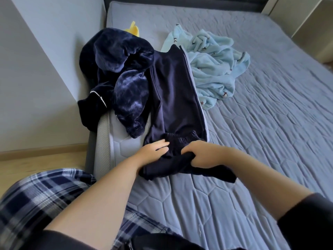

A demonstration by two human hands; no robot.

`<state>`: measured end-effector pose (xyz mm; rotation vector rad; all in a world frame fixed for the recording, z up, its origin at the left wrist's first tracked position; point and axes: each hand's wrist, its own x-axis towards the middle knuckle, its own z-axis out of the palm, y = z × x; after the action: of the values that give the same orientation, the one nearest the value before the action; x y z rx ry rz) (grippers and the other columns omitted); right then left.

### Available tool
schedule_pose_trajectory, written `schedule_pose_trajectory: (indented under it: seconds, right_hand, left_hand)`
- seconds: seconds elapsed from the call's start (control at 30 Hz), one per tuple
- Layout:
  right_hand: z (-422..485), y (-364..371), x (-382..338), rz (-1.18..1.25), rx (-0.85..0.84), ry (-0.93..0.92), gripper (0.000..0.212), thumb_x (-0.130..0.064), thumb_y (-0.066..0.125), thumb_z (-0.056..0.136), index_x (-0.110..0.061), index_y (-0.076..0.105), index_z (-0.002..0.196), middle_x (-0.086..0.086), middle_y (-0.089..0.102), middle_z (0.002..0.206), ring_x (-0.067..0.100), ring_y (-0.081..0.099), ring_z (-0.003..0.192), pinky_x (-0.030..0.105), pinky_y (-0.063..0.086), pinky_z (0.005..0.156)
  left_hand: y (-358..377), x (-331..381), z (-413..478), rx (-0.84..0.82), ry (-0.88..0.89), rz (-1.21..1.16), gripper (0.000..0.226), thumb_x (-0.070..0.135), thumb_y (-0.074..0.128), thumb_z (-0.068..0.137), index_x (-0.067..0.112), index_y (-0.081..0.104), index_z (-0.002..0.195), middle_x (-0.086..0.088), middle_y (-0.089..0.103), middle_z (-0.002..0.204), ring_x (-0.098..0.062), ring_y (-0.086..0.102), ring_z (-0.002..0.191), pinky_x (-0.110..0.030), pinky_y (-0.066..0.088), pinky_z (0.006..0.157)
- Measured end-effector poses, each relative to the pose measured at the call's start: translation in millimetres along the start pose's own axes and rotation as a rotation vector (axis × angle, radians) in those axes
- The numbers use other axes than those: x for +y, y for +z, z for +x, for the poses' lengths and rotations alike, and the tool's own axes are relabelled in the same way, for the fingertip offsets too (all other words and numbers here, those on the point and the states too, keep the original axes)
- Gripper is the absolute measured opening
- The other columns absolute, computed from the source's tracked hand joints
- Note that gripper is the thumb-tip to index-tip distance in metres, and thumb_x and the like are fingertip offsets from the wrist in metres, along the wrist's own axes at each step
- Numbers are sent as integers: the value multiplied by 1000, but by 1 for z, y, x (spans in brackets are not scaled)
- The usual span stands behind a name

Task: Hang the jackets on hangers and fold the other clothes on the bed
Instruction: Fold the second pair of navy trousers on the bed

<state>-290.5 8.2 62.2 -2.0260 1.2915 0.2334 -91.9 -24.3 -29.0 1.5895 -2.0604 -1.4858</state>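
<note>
Navy track pants (177, 98) with white side stripes lie lengthwise on the bed (261, 123), waistband toward me. My left hand (153, 150) rests with straight fingers on the waistband's left side. My right hand (203, 154) grips a bunch of the dark fabric at the waistband's right side. A dark blue velvet garment (119, 69) lies heaped at the bed's left edge, partly hanging over it. A light blue fleece garment (212, 65) lies crumpled to the right of the pants.
A yellow item (133, 29) peeks out behind the velvet heap. A grey wall (45, 69) runs close along the bed's left side, with wooden floor (36, 159) below. My plaid-trousered knee (45, 195) is at the lower left.
</note>
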Motion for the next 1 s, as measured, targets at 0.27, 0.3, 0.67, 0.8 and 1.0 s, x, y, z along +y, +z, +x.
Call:
schedule_pose_trajectory:
  seconds: [0.27,0.3,0.67,0.8,1.0]
  right_hand:
    - [-11,-36,-2,286,-540,24,38,-3,59,58,-17,67,92,-3,70,82,14,66,77,31,54,72]
    - [-10,-40,0,235,-537,16,37,-2,60,60,-16,67,94,-1,70,85,16,66,80,33,55,75]
    - [5,-60,13,180,-451,45,36,11,60,70,-13,69,96,3,71,90,17,66,83,36,54,81]
    - [8,-61,22,234,-435,57,38,14,59,65,-14,70,88,5,70,85,19,66,81,39,54,79]
    - [13,-79,31,323,-458,76,37,3,57,50,-19,73,75,2,71,75,20,66,73,35,51,74]
  left_hand:
    - [10,18,-24,-472,-170,143,18,18,43,91,13,59,99,-7,55,99,-18,47,88,-27,35,77]
    - [14,15,-24,-493,-165,162,16,10,40,92,14,56,92,-9,55,96,-18,46,86,-27,36,74]
    - [26,14,7,241,644,838,40,29,40,93,31,54,131,2,50,140,-24,50,127,-35,44,94]
    - [32,-1,9,7,448,834,40,28,41,99,17,38,137,-1,44,135,-15,47,125,-30,35,103]
    - [5,-6,-3,316,53,698,27,28,37,91,17,56,106,-2,52,115,-26,44,109,-33,29,79]
